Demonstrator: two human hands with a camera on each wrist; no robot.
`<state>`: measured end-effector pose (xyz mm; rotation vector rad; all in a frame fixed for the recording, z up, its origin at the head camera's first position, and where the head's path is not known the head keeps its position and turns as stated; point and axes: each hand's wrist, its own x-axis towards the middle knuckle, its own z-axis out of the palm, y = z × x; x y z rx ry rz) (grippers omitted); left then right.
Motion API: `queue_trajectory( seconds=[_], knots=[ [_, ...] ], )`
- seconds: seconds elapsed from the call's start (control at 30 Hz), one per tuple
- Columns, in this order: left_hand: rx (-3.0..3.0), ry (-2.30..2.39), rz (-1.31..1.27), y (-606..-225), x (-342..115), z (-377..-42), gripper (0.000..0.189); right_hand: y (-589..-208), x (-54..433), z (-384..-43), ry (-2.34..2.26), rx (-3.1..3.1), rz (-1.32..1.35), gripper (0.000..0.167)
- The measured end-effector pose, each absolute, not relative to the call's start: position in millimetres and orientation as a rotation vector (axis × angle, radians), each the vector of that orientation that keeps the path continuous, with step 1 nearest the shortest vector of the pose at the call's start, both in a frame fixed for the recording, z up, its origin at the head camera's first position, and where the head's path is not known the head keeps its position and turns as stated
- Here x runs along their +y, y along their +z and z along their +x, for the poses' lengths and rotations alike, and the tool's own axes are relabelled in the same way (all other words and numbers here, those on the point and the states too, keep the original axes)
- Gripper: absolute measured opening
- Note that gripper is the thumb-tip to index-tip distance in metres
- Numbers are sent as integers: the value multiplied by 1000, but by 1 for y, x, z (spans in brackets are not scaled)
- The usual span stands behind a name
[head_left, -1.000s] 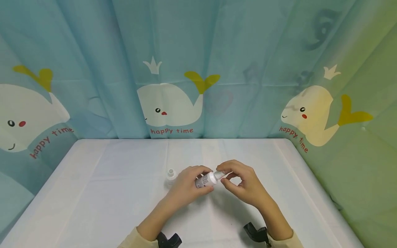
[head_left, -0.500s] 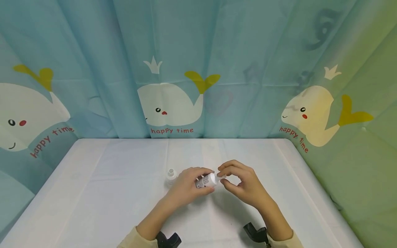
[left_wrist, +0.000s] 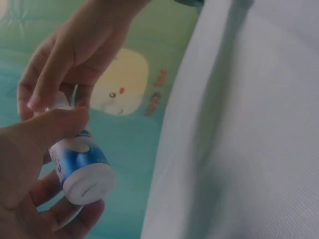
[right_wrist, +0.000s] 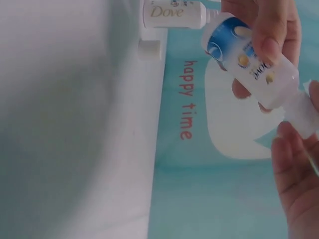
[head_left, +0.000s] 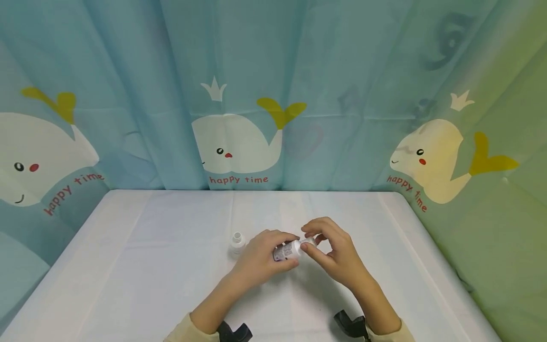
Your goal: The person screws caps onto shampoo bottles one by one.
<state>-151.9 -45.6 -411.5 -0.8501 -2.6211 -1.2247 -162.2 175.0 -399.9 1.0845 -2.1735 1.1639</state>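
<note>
My left hand (head_left: 260, 254) grips a small white Dove bottle (head_left: 287, 251), its thumb on one side and curled fingers on the other. The bottle lies tilted above the table, neck toward the right; in the left wrist view its white base and blue label band (left_wrist: 82, 158) show. My right hand (head_left: 337, 254) pinches the whitish cap (right_wrist: 301, 114) at the bottle's neck between thumb and fingers. Whether the cap sits fully on the neck, I cannot tell. Left of my left hand, a second Dove bottle (head_left: 237, 244) stands upright, its mouth uncapped.
A small white cylinder, like a cap (right_wrist: 150, 50), rests on the table beside the standing bottle in the right wrist view. The white-covered table (head_left: 171, 266) ends at a blue-green curtain (head_left: 342, 71) printed with whales. Black wrist mounts (head_left: 351, 325) sit at both sleeves.
My right thumb and fingers have shifted on the cap, and the thumb now lies across it. My left hand still holds the bottle, slightly farther right in view. The standing bottle stays put.
</note>
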Motion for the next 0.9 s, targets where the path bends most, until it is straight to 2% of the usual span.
queue_trajectory(
  seconds=[0.13,0.37,0.47,0.7,0.9],
  knots=[
    [-2612,-1247,-834,-411,-46,-152,41,-401,175,-162,1176,-2143,1148,28],
    [-2580,-1237,-819,-408,-49,-152,42,-396,182,-161,1160,-2280,1153,39],
    [-2597,-1223,-819,-409,-49,-152,43,-395,183,-162,1134,-2301,1131,34],
    [-2595,-1197,-821,-409,-46,-151,43,-395,178,-162,1135,-2221,1098,36],
    [-2567,-1204,-815,-408,-46,-151,43,-396,177,-163,1179,-2145,1179,32]
  ],
)
